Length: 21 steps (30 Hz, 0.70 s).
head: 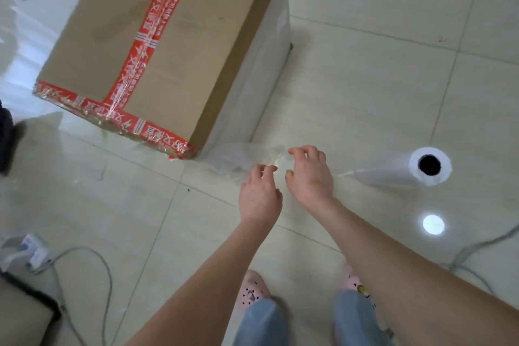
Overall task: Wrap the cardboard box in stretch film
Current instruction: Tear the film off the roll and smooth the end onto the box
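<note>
A taped cardboard box [157,45] stands on a tiled floor [379,73], filling the frame from ten to twelve o'clock, its sides already clouded with clear stretch film [241,161]. A loose tail of that film runs from the box's near corner out toward three o'clock, where it narrows to a strand that seems to meet the roll [404,170], which lies on its side with the dark core facing the camera.

At the centre of the frame the person reaches down with both arms. The left hand [259,194] and right hand [309,174] hover side by side over the bunched film, fingers curled and parted, fingertips touching or just above it; neither has closed on the film. The box lies at about eleven o'clock from the hands, near but apart; the roll sits at three o'clock, just beyond the right hand.

Judging by the wrapped sides and the slack tail, the work looks to be at a finishing or re-gripping step: gathering the loose film, either to tear it from the roll or to pull it taut for another turn. The next move calls for a firm pinch on the thin, clingy sheet with both hands, then a pull against the box corner.

Pink shoes [252,289] show at six o'clock and a grey cable [92,255] trails at seven.
</note>
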Motion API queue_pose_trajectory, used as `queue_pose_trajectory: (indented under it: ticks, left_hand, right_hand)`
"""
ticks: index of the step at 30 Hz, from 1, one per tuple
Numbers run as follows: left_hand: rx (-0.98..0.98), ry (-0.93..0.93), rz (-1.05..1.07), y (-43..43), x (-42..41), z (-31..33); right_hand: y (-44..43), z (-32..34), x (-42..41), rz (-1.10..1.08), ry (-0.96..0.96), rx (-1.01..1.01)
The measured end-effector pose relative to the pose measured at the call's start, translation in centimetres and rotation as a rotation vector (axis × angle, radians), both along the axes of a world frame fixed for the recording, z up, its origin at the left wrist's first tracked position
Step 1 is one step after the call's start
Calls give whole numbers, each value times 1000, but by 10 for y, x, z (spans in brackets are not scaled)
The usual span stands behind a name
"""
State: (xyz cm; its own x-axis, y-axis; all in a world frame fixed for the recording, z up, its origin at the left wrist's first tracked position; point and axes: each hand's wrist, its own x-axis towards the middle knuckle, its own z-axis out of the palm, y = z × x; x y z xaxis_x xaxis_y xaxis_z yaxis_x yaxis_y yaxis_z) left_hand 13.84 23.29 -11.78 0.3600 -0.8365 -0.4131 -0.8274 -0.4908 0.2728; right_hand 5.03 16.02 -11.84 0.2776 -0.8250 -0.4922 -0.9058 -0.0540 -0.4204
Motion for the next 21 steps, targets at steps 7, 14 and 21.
queue_pose_trajectory:
  ticks: [7,14,21]
  left_hand:
    - [-110,-7,40,35,34,-68]
    - [-331,-105,-36,33,61,-137]
    - [-497,-301,-308,26,84,-195]
  right_hand:
    - [28,-70,32,83,-28,-58]
    - [25,-147,54,118,-84,-153]
    - [8,-201,72,253,-217,-282]
